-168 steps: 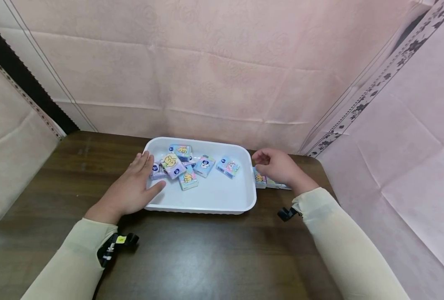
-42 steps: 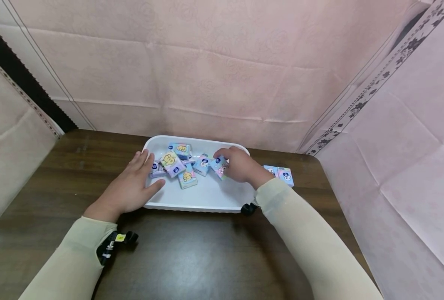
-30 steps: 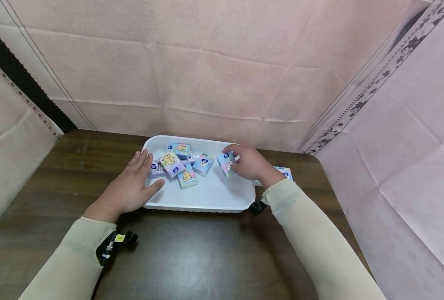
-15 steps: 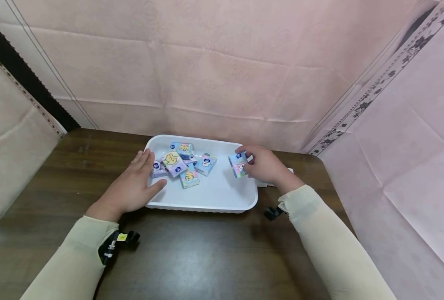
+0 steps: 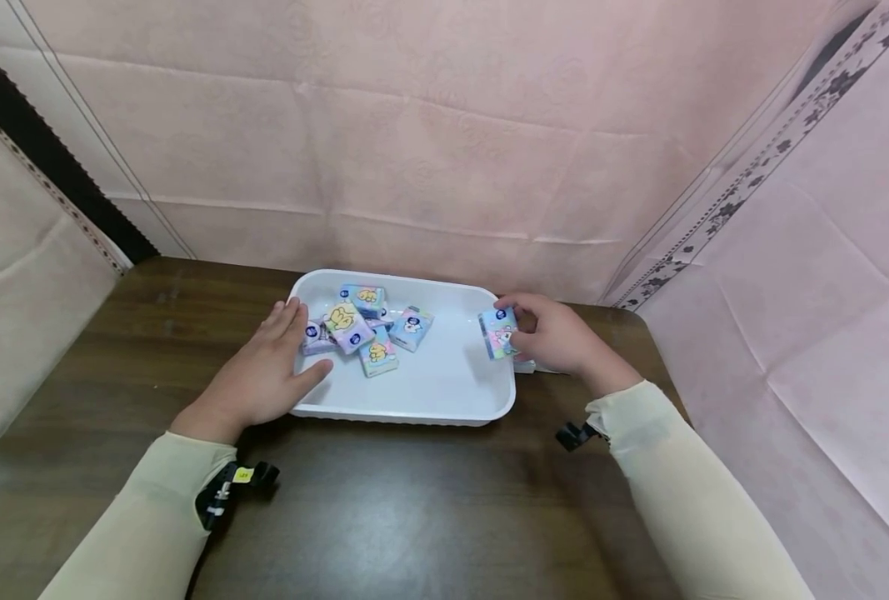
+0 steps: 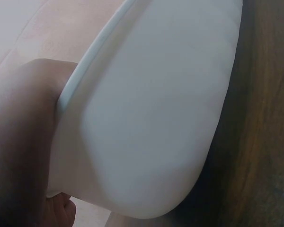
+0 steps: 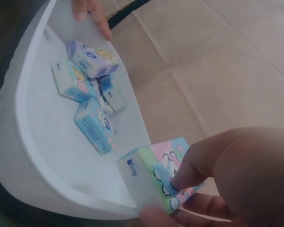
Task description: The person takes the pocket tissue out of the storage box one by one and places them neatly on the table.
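Observation:
My right hand (image 5: pixel 556 337) pinches a blue and pink pocket tissue pack (image 5: pixel 497 332) with a cartoon print, above the right rim of the white tray (image 5: pixel 444 392). The right wrist view shows the thumb across the printed face of this pack (image 7: pixel 163 172) and fingers beneath it. My left hand (image 5: pixel 257 379) rests on the tray's left rim with its fingers extended. In the tray's left half lies a loose pile of tissue packs: a purple and yellow pack (image 5: pixel 348 327) on top, and blue packs (image 5: pixel 411 328) around it. Some packs are partly hidden.
Outside the tray's right end, more packs (image 5: pixel 525 367) lie on the brown wooden table (image 5: pixel 384 508), mostly hidden by the right hand. A pale pink cloth (image 5: pixel 429 167) hangs behind the table, with further cloth at both sides.
The right hand has picked the pack up from inside the tray and carried it rightward to the right rim. The left hand and the piled packs have stayed in place.

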The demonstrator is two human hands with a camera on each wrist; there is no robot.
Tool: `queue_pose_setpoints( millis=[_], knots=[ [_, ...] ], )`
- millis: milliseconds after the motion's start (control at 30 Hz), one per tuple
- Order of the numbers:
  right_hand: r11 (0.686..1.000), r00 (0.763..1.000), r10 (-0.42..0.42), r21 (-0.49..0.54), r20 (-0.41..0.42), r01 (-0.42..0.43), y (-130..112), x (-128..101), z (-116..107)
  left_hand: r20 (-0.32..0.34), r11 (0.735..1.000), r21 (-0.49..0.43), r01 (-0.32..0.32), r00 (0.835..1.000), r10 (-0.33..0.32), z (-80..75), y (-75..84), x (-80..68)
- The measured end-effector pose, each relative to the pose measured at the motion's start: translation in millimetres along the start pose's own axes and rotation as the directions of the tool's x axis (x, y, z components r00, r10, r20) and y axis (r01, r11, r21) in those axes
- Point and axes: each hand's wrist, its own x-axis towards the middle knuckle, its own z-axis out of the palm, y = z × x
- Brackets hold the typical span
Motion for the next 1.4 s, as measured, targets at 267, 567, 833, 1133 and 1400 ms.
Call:
queue_pose_setpoints(
  millis=[267,567,833,1133,1400],
  knots=[
    [0.999,1.0,0.005,0.032,-0.011,-0.005,14.5,-8.0,-6.9,0.0,1.0,-0.002,0.002,1.0,-0.002,0.4,0.7,-0.5],
    [0.995,0.998,0.058,0.082,-0.02,-0.056,37.3,-19.7,-19.3,-0.008,1.0,0.009,-0.006,1.0,0.006,1.7,1.3,0.5],
    [0.987,0.989,0.146,0.078,-0.022,-0.144,59.6,-24.5,-34.3,-0.011,1.0,0.025,-0.005,1.0,0.005,1.7,1.1,0.7],
    [0.976,0.977,0.207,0.071,-0.044,-0.204,84.9,-24.0,-43.4,-0.01,0.999,0.045,0.004,1.0,-0.004,1.8,1.1,-0.6],
    [0.961,0.964,0.258,0.12,-0.064,-0.249,108.1,-25.8,-53.2,-0.012,0.998,0.06,0.004,1.0,-0.003,2.4,1.8,-0.5]
  ],
)
